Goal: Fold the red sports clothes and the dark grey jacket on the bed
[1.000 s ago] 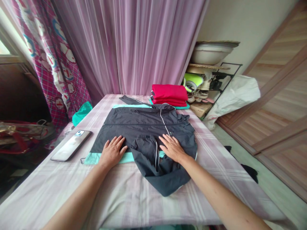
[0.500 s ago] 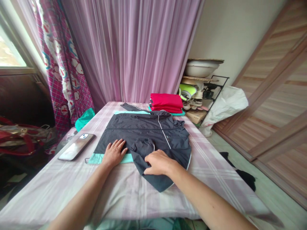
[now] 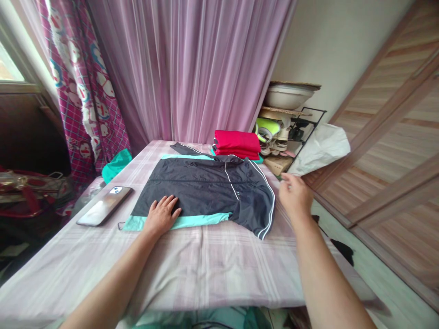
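A dark zip jacket (image 3: 192,180) lies flat on the table, its sleeve edge with white double stripes curving along the right side. Turquoise cloth (image 3: 202,221) shows along its near and far edges. My left hand (image 3: 162,214) rests flat on the jacket's near left part, fingers stretched out. To the right of the jacket, apart from it, my right hand (image 3: 295,194) is raised over the table with loosely bent fingers and nothing visible in them. Where the near sleeve's cuff lies is hidden.
A phone (image 3: 104,206) lies on the checked tablecloth (image 3: 206,269) at the left. Folded red clothes (image 3: 236,144) are stacked at the far edge. Beyond the table stand a shoe rack (image 3: 308,132) and a white sack (image 3: 322,148); a turquoise bag (image 3: 116,165) sits at the left edge.
My right hand has let go of the near sleeve and moved right, off the jacket. That sleeve no longer lies across the front; its striped edge now forms the right side. My left hand stays put.
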### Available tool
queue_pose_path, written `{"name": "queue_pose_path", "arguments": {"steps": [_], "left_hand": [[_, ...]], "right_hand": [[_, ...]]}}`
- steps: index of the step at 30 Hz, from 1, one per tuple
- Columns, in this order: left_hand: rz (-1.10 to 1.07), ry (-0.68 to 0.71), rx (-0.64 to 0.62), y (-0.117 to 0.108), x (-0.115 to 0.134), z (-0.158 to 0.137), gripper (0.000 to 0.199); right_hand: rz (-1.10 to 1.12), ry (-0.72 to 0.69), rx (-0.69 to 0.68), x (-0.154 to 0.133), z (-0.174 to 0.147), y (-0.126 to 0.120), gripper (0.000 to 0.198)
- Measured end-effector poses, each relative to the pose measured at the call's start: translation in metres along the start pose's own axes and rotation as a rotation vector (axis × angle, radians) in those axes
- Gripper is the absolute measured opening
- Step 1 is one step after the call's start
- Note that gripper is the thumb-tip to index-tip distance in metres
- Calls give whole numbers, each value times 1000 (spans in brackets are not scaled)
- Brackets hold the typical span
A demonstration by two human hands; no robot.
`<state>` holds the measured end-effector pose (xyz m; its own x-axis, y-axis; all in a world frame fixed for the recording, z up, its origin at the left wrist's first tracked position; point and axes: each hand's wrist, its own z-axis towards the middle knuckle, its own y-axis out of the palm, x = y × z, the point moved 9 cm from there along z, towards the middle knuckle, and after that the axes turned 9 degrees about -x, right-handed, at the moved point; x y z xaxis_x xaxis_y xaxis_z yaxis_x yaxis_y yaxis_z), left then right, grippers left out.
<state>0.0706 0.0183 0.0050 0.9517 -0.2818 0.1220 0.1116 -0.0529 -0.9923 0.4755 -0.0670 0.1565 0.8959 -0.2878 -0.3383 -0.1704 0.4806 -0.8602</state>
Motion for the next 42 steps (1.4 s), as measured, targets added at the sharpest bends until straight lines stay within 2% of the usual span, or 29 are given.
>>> {"name": "queue_pose_path", "arguments": {"steps": [1,3,4,5,7,9,12,16,19,21,24,26,28,31,33,35,37,42], "left_hand": [[1,0,-1,0,0,0,54],[2,-2,-3,-1,1,-1,54],[2,-1,-3,-1,1,-2,54],[3,1,-2,-1,1,-2,54],[1,6,4,-1,1,-2,53],[-4,9,14,-1,1,-2,52],[-16,3,30,-1,0,-1,52],[-26,4,23,-1,1,-1,53],[-16,4,7,0,2,-2,54],[-9,4,1,0,2,-2,54],[-4,10,12,-1,3,-2,54],[1,7,20,-2,4,-2,54],[7,-3,20,-2,4,-3,54],[10,-8,9,1,3,-7,55],[12,0,1,3,2,-10,55],[13,10,3,4,1,-13,55],[15,15,1,4,1,-15,55],[28,6,-37,7,3,-17,58]], "right_hand": [[22,-155,-52,-28,-10,14,46],[15,-478,-330,-83,-36,59,40],[-19,-575,-459,-100,-48,80,38],[-53,-636,-580,-109,-59,99,37],[-112,-651,-744,-108,-67,123,32],[-152,-621,-808,-93,-65,128,26],[-204,-653,-838,-74,-66,117,21],[-237,-740,-945,-62,-92,103,21],[-353,-715,-948,-58,-106,96,28],[-432,-637,-947,-57,-102,91,34],[-513,-449,-914,-62,-78,82,41],[-500,-365,-821,-80,-58,82,42],[-365,-388,-697,-113,-45,93,41],[-75,-547,-522,-162,-49,125,51],[-75,-558,-576,-167,-58,162,56],[-124,-513,-714,-151,-65,196,60],[-169,-447,-776,-123,-62,211,63],[-241,-269,-757,-46,-31,206,63]]}}
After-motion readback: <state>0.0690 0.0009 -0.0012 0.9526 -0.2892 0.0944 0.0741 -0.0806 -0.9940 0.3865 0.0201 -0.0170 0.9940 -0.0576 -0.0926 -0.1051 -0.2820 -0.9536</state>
